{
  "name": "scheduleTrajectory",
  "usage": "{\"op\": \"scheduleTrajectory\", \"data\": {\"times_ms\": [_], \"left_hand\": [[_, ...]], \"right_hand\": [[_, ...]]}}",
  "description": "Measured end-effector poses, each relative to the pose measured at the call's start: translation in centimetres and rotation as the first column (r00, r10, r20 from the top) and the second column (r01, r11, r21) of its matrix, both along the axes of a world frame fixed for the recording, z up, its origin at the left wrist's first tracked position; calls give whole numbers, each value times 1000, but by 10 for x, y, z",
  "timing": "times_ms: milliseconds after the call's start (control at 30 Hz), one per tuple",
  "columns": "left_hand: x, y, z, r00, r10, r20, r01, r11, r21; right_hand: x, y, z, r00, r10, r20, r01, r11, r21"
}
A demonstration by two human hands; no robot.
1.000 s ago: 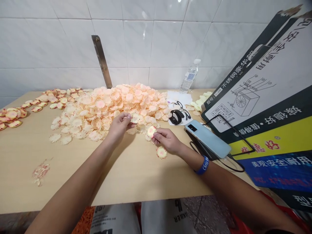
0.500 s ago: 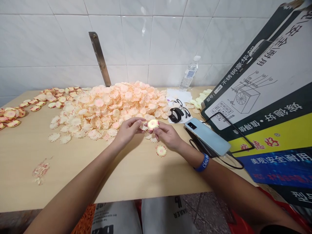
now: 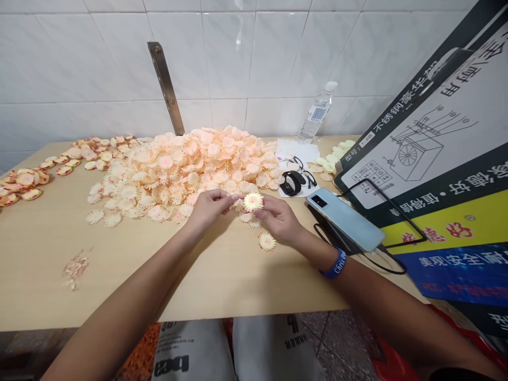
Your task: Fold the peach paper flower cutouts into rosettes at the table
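A pale yellow artificial flower layer (image 3: 253, 201) with red-tipped petals is pinched between the thumb and fingers of my right hand (image 3: 281, 218), its face turned up toward me. My left hand (image 3: 213, 208) is closed, thumb against fingers, with the fingertips right at the flower's left edge; whatever they pinch is too small to make out. Just below my right hand, another yellow flower layer (image 3: 267, 242) lies flat on the table. Behind both hands rises a large heap of pale pink and cream flower layers (image 3: 190, 164).
Red-edged flower stacks (image 3: 24, 182) lie at the left of the table (image 3: 159, 286), with petal scraps (image 3: 75, 270) nearer me. To the right are a black wristband device (image 3: 291, 183), water bottle (image 3: 315, 116), cabled phone (image 3: 345, 218) and large printed cartons (image 3: 416, 148).
The view has shifted slightly, so the table things appear a little to the right and higher. Both hands stay at the same flower layer, which my right hand still grips.
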State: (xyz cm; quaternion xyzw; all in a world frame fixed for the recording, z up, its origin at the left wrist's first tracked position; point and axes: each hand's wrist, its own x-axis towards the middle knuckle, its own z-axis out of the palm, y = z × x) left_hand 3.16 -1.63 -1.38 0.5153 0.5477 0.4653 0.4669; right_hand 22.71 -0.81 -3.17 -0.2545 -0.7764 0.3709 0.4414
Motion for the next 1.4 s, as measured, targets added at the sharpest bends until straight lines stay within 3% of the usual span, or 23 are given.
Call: {"op": "scheduleTrajectory", "data": {"times_ms": [300,400,567,767,1000,1233,1300,1400], "left_hand": [[0,1,-5,990,-10,-142,5,999,-36],[0,2,-8,992,-27,-122,27,1000,-4],[1,1,-7,989,38,-143,-34,999,28],[6,-3,-5,983,-49,-175,58,997,44],[2,0,-7,987,-113,-117,120,991,57],[-7,5,-4,965,180,-192,-138,967,213],[-9,5,-4,918,287,-275,-189,924,333],[-11,3,-4,819,406,-404,-147,831,536]], "right_hand": [[-4,-4,2,997,77,1,-77,997,-32],[-5,-4,-1,999,42,-24,-43,999,-33],[-6,0,-6,1000,8,-4,-8,997,-78],[-8,-1,-4,1000,-23,8,23,999,-22],[-3,5,-4,990,-132,-39,128,988,-82],[4,17,-11,946,-320,-52,313,942,-119],[6,19,-10,933,-355,-53,352,934,-60],[7,21,-5,940,-341,-28,343,936,82]]}}
